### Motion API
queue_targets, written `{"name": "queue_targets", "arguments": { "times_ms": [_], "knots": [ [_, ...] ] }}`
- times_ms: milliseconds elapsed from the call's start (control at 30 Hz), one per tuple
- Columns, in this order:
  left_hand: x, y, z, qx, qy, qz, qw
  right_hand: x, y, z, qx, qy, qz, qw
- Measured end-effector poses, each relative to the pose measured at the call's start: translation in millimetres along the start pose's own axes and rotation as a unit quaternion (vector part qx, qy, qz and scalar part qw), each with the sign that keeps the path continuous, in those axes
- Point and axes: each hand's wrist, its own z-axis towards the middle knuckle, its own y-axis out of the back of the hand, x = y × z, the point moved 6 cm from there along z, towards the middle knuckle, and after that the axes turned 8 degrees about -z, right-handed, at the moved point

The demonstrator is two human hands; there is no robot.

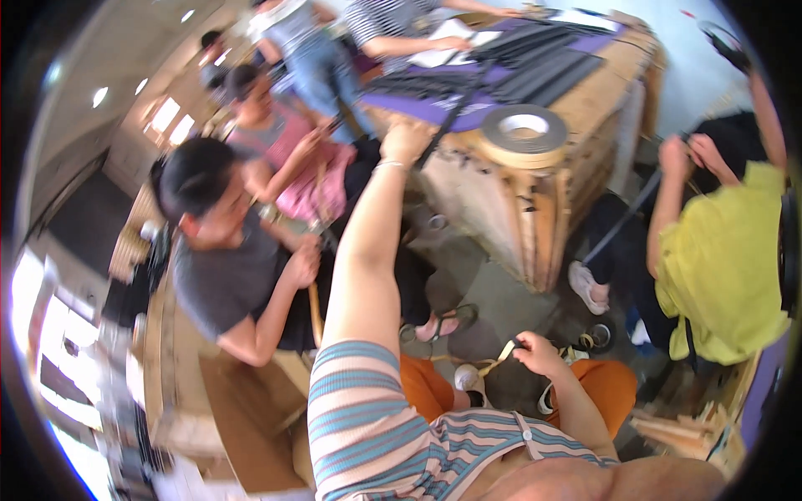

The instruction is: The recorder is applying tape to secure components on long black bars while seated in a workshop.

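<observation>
My left arm stretches far forward to the table's near corner. There my left hand (406, 140) is closed on a long black strip (455, 115), which runs back over the table and hangs a little past its edge; the fingers are slightly blurred. Low in front of my body, my right hand (540, 355) pinches the end of a narrow pale-yellow strip (503, 355) with a small dark piece at the fingertips. The strip trails down toward the floor. A large roll of tape (525, 155), grey on top and tan at the side, lies on the table corner right of my left hand.
Many black strips (543, 67) lie on purple sheeting on the wooden table (614, 108). A person in grey (209, 275) sits close on my left, another in yellow-green (723, 267) on the right. More people work beyond. An opened cardboard box (242, 417) stands lower left.
</observation>
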Motion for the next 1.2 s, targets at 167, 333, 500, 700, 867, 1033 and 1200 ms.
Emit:
{"name": "queue_targets", "arguments": {
  "times_ms": [167,333,500,700,867,1033,1200],
  "knots": [
    [-74,52,-181,-0.198,0.071,-0.191,0.959,33,-11,1,-0.005,-0.02,0.18,0.983],
    [-184,-16,-410,0.169,0.376,-0.44,0.797,79,-34,-17,0.032,-0.058,0.272,0.96],
    [-214,22,-426,0.099,0.372,-0.417,0.823,128,-63,-57,0.033,0.027,0.255,0.966],
    [-218,66,-435,0.113,0.341,-0.474,0.804,156,-67,-84,-0.01,0.088,0.186,0.979],
    [-248,75,-439,0.241,0.319,-0.636,0.66,199,-12,-100,-0.091,0.192,-0.128,0.969],
    [-238,118,-404,0.225,0.237,-0.622,0.712,219,78,-88,-0.343,0.115,-0.036,0.932],
    [-200,126,-344,0.121,0.256,-0.536,0.795,261,36,-91,-0.125,0.193,0.012,0.973]
  ]
}}
